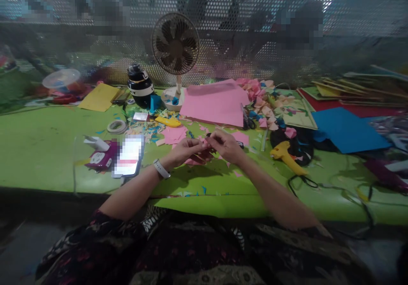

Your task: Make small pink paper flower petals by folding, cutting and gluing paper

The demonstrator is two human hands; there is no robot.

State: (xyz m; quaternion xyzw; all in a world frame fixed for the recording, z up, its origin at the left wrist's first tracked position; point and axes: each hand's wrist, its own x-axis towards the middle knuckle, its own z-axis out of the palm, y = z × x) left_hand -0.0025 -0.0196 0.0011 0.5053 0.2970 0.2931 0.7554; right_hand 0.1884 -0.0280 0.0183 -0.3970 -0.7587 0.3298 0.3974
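Close together over the green tabletop, my left hand (185, 152) and my right hand (225, 147) both pinch a small pink paper piece (205, 142). Its exact shape is partly hidden by the fingers. More pink paper lies just below and behind the hands, including a small stack of pink pieces (174, 135). A large pink sheet (213, 104) is spread farther back. Black-handled scissors (249, 122) lie at its right edge. Beyond the stack rests a yellow cutter (168, 121) among paper scraps.
A yellow glue gun (288, 157) lies on the right, its cord near the table edge. Folded paper pieces (255, 91) heap behind, beside a blue sheet (349, 130). A fan (176, 45) and black jug (140, 87) stand at the back. A phone (128, 155) and tape roll (117, 126) lie left.
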